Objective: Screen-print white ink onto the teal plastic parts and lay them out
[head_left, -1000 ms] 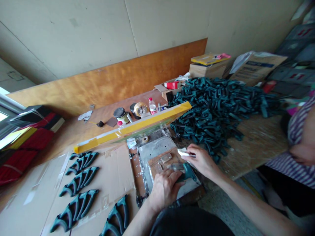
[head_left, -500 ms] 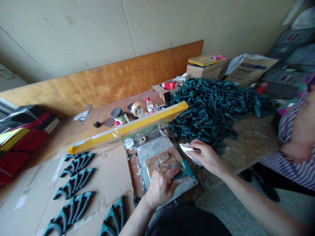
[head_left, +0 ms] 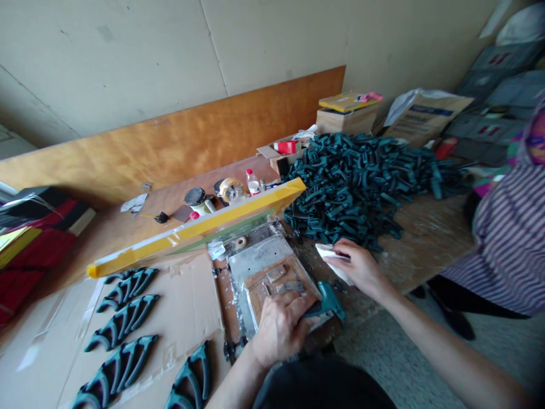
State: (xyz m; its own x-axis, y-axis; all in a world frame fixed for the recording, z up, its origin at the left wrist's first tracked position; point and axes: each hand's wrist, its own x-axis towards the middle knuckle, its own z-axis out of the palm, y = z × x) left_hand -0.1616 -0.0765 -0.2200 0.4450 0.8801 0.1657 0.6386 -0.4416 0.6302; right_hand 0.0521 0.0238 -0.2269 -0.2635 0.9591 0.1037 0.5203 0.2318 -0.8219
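Left hand (head_left: 280, 329) closed tightly around a teal plastic part (head_left: 327, 302) on a metal plate (head_left: 251, 264) at 6 o'clock; right hand (head_left: 357, 268) pinching a white rag (head_left: 330, 257) at 4 o'clock, near a teal heap (head_left: 353, 184) at 2 o'clock.

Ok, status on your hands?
Left hand gripping a teal plastic part on the metal plate. Right hand pinching a white wipe. Teal parts heap just beyond.

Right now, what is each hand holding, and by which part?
The left hand holds a dark green plastic piece by the part under the palm; the right hand pinches a white cloth at its edge.
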